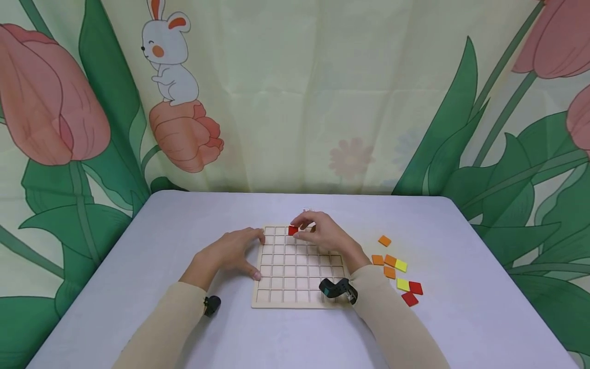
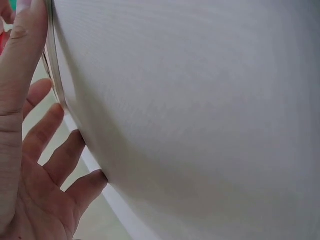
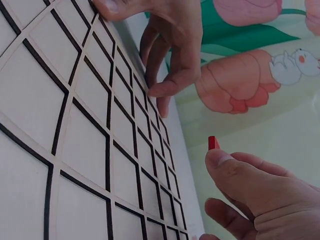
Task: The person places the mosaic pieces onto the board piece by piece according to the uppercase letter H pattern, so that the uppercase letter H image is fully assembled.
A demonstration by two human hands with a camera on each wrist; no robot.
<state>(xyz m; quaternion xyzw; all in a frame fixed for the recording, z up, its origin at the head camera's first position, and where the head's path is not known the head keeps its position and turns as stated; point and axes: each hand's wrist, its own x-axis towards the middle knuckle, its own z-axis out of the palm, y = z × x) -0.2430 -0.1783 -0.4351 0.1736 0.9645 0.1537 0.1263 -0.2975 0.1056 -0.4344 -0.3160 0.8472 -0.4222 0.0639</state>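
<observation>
A pale wooden board (image 1: 295, 308) with a grid of square recesses lies on the table. My right hand (image 1: 322, 231) pinches a red square tile (image 1: 293, 230) between thumb and fingertips, over the board's far row. In the right wrist view the red tile (image 3: 212, 142) stands clear of the grid, seen edge-on by the thumb. My left hand (image 1: 232, 253) rests at the board's left edge, thumb and fingers spread and touching it. The left wrist view shows that hand's fingers (image 2: 65, 157) fairly straight along the edge, touching the white tabletop.
Right of the board, by my right forearm, lie several loose orange tiles (image 1: 384, 240), two yellow tiles (image 1: 403, 284) and two red tiles (image 1: 409, 299). A white cloth covers the table (image 1: 138, 318). Behind it hangs a printed curtain (image 1: 286, 102) with tulips and a rabbit.
</observation>
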